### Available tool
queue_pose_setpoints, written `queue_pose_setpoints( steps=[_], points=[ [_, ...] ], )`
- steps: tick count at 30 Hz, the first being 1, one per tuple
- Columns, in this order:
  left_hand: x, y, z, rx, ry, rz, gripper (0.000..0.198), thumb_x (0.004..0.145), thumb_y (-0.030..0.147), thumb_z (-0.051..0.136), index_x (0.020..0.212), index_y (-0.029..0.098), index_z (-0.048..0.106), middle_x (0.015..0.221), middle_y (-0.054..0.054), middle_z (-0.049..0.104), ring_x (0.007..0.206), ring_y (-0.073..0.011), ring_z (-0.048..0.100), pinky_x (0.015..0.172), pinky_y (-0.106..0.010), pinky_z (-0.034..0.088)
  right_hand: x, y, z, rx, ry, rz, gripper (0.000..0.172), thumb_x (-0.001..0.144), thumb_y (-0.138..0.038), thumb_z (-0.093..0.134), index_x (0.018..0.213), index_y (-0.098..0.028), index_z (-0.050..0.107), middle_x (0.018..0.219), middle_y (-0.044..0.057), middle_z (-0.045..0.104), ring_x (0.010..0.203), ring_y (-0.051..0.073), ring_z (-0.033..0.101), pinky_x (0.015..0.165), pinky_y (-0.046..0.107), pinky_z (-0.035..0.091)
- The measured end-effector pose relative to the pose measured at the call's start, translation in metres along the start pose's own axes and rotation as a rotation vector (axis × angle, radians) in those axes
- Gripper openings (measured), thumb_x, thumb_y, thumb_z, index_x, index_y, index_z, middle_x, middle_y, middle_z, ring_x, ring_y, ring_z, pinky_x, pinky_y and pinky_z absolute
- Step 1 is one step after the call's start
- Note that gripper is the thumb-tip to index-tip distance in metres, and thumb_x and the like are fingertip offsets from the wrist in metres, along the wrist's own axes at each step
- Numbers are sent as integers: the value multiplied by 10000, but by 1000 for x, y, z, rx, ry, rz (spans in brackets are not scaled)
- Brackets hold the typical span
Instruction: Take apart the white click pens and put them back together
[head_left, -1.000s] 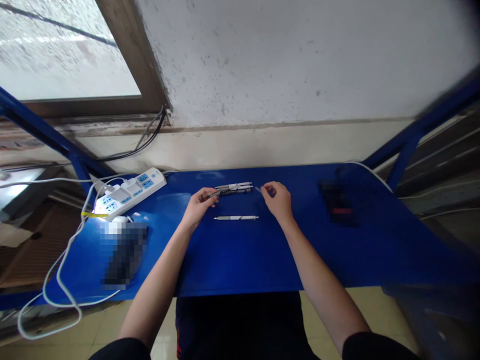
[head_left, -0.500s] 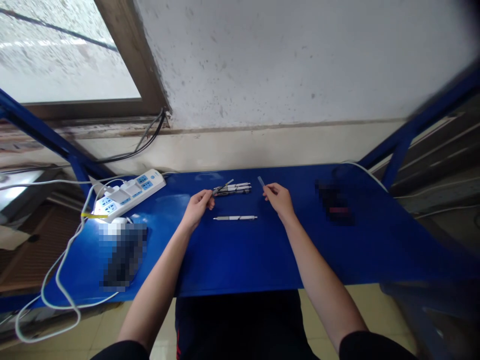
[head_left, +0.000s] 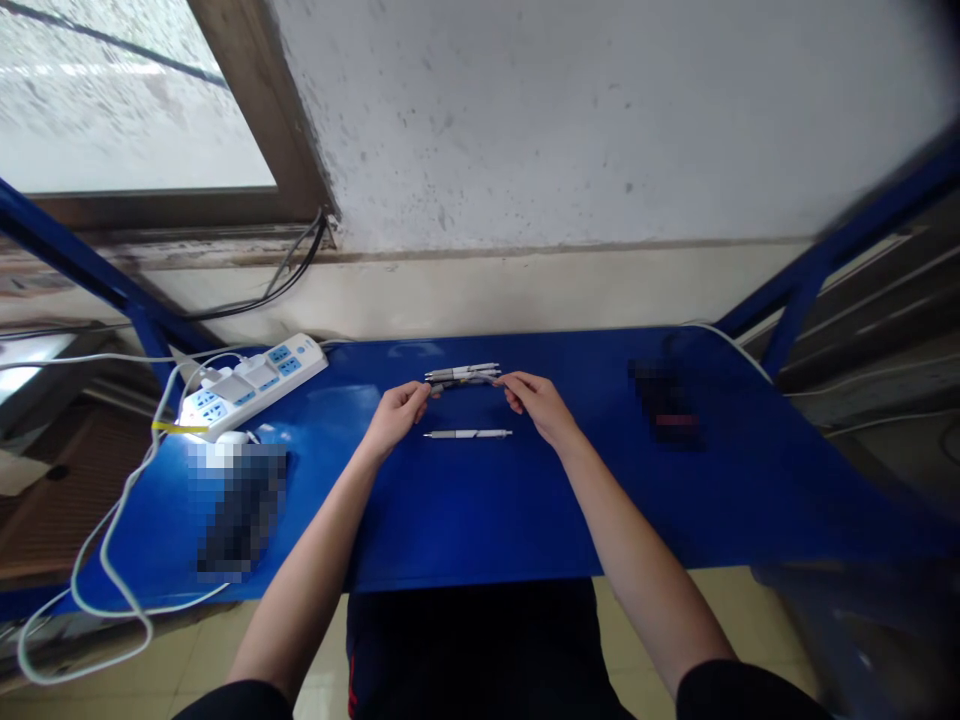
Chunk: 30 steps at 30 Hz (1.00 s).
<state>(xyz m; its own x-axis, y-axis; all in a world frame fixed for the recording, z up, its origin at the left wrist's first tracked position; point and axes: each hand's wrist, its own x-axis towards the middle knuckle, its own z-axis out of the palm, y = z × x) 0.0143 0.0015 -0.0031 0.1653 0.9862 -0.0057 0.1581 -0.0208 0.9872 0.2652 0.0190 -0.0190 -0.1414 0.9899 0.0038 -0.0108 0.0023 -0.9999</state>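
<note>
Currently, a blue metal table (head_left: pixel 480 520) is standing against a stained plaster wall (head_left: pixel 570 130), with a power strip (head_left: pixel 251 387) lying near its left side. The left hand (head_left: pixel 396 416) is pinching the left end of some bunched pens (head_left: pixel 463 376), while the right hand (head_left: pixel 538 406) is curling its fingers closed at their right end. A single pen (head_left: pixel 468 433) is lying just below, between the hands. The table's front edge is running well below them, and a pixelated object (head_left: pixel 664 405) is sitting well off to the right.
</note>
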Motion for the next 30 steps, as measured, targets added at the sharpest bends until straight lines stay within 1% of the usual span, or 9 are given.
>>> queue_pose_setpoints(
  steps=[4,7,11,14,17,20,22,24,30],
  points=[
    [-1,2,0,17,-21,-7,376,859,508,537,815,154,654,538,35,449,484,-86,371,476,-234,241,0,0,-1,7,-13,0,315,796,-476,636,839,-176,720,561,-40,428,493,91,377,469,257,266],
    [-1,2,-2,12,-25,-5,333,832,486,583,811,159,647,543,35,464,497,-88,393,483,-224,270,-1,-1,-1,23,-15,-13,308,786,-470,651,865,-178,714,555,-47,426,496,94,388,480,256,297],
    [-1,0,-3,-42,-59,-16,330,756,444,676,945,174,662,647,11,570,559,-107,486,529,-227,370,-1,-2,2,54,-10,-5,274,745,-440,701,866,-197,668,602,-35,541,534,111,490,547,266,403],
    [0,0,-1,-78,-73,-15,350,730,418,703,979,174,667,706,-8,621,589,-116,524,551,-237,406,-1,-1,5,100,-44,-2,286,726,-420,722,900,-202,659,678,-5,630,605,136,571,620,294,471],
    [1,0,0,-102,-50,-20,358,722,398,718,993,167,674,759,-30,657,624,-125,558,573,-246,431,-1,0,9,135,-86,-3,312,738,-401,719,975,-201,681,788,37,684,732,173,636,683,323,507],
    [2,-2,1,-106,-8,-31,363,743,425,699,993,163,686,768,-41,669,645,-133,577,575,-245,432,-2,1,12,90,-70,-1,276,767,-404,698,940,-188,705,804,60,696,763,192,655,654,315,512],
    [3,-3,1,-93,15,-42,345,761,459,677,933,160,696,716,-35,658,617,-128,562,561,-241,414,-2,1,12,31,-47,-8,267,781,-419,683,899,-181,713,778,63,696,718,184,649,600,294,495],
    [3,-3,0,-63,31,-54,354,783,501,643,812,152,698,646,-29,633,564,-118,528,539,-240,389,-3,1,13,-2,-53,-19,284,790,-442,670,892,-181,716,766,63,697,690,176,640,568,281,477],
    [2,0,-2,66,72,-98,574,841,625,490,547,159,652,417,-9,485,417,-103,418,473,-254,309,-5,-4,13,2,-135,-39,341,794,-480,656,959,-189,722,777,57,693,698,171,623,586,281,473]
  ],
)
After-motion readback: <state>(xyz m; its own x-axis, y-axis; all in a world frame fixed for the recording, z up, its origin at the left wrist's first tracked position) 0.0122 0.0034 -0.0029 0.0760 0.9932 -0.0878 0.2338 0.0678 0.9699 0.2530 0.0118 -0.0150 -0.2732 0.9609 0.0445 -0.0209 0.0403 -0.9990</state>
